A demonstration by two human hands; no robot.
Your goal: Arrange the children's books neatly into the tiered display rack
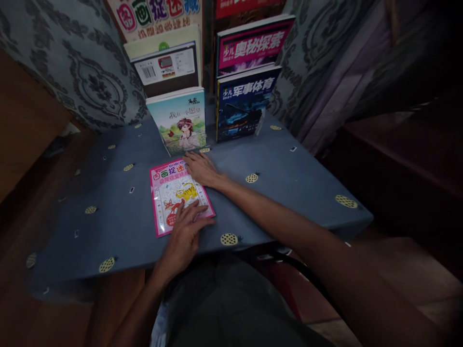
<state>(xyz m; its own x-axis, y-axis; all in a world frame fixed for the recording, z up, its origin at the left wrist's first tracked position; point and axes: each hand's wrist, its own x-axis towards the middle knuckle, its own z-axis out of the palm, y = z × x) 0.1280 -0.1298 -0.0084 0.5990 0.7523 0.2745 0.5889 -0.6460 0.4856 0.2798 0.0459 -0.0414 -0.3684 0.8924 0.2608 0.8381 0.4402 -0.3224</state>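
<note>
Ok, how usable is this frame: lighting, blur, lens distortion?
Head view: dim overall, with the right side and bottom corners falling to near black. The pink book under the left hand and right hand is lit well enough to make out its cover. Wide-angle bending curves the table edge. No strong glare; the forearms near the camera look soft.

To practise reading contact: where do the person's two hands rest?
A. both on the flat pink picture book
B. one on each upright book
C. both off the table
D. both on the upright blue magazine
A: left hand and right hand both lie on the flat pink picture book.
</note>
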